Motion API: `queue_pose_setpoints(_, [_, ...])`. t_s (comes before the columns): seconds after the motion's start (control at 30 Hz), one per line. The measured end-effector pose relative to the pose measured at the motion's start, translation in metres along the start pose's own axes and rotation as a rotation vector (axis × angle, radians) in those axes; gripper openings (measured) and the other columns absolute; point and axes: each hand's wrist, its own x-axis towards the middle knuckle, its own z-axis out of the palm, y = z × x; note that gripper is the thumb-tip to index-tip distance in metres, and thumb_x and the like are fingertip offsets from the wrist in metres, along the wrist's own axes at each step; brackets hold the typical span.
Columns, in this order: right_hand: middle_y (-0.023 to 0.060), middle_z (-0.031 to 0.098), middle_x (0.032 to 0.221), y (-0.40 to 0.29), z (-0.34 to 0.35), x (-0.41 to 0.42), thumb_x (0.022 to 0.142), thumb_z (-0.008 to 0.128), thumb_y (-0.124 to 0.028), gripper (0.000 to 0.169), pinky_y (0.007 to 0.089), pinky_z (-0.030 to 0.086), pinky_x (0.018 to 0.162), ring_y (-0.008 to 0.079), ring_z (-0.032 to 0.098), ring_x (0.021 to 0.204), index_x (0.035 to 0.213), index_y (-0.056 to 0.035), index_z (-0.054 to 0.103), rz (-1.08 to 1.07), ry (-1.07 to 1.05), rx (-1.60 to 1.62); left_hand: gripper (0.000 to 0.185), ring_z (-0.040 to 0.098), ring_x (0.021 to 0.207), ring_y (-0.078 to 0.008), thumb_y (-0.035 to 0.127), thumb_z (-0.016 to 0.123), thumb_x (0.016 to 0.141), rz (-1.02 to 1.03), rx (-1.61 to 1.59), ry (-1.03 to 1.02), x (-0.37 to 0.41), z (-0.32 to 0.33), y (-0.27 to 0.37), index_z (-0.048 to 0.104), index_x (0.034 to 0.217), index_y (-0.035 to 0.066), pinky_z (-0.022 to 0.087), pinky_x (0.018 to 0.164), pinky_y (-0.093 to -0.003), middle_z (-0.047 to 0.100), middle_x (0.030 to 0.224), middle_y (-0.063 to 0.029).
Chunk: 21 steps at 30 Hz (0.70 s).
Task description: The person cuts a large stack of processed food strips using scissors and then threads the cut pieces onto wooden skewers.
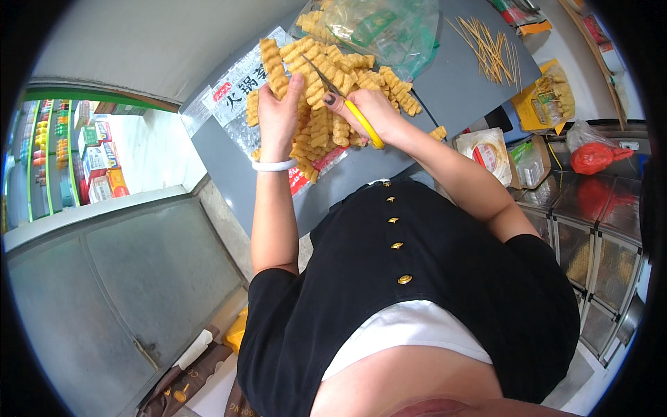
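Observation:
My left hand (277, 120), with a white bangle at the wrist, pinches a crinkled golden fried strip (273, 61) that stands up from its fingers. In my right hand (376, 107) is a pair of yellow-handled scissors (363, 124); the dark blades point up and left across the pile. How far the blades are spread I cannot tell. Between and beyond both hands lies a heap of similar fried strips (318, 127), resting on a printed plastic food bag (237, 86). Behind the heap sits a clear and green plastic bag (385, 31) with more strips at its left.
Thin bamboo skewers (487, 52) lie loose on the grey table (448, 68) at the far right. A lone strip (438, 133) rests near the table's front edge. Further right are a yellow package (547, 99) and a red plastic bag (594, 156). Stocked shelves (49, 151) stand left.

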Motion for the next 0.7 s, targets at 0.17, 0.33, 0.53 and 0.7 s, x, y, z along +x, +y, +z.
queue_pose_setpoints(0.17, [0.0236,0.057,0.057,0.003,0.008,-0.001,0.080,0.040,-0.076,0.082,0.0483,0.049,0.064,0.0433,0.061,0.065,0.061,0.0010,0.060,-0.049,0.094,-0.238,0.061,0.058,0.092,-0.0213,0.039,0.066,0.086,0.209,0.465,0.166,0.002,-0.011,-0.030,0.046,0.122,-0.005,0.046,0.081,-0.0317,0.059,0.103,-0.0147])
queue_pose_setpoints(0.33, [0.0266,0.059,0.063,-0.010,0.004,-0.006,0.081,0.040,-0.075,0.083,0.0487,0.049,0.065,0.0451,0.061,0.069,0.065,0.0031,0.061,-0.073,0.057,-0.273,0.041,0.055,0.082,-0.0166,0.040,0.048,0.096,0.096,-0.042,0.141,-0.004,0.007,0.009,0.051,0.103,-0.001,0.045,0.071,-0.0314,0.058,0.090,-0.0089])
queue_pose_setpoints(0.53, [0.0238,0.058,0.058,0.001,0.010,0.001,0.083,0.036,-0.075,0.085,0.0472,0.051,0.062,0.0415,0.062,0.064,0.063,0.0042,0.059,-0.120,-0.045,-0.158,0.033,0.048,0.053,-0.0354,0.029,0.039,0.100,0.368,0.341,0.327,-0.001,0.026,0.016,0.046,0.082,0.001,0.038,0.052,-0.0436,0.050,0.060,-0.0207])
queue_pose_setpoints(0.7, [0.0136,0.053,0.045,-0.006,0.011,-0.004,0.084,0.032,-0.075,0.085,0.0371,0.052,0.049,0.0271,0.063,0.046,0.056,0.0017,0.056,-0.022,-0.113,0.065,0.032,0.046,0.054,-0.0368,0.025,0.040,0.100,0.390,0.345,0.328,-0.005,0.030,0.016,0.046,0.080,0.002,0.038,0.052,-0.0433,0.050,0.061,-0.0199])
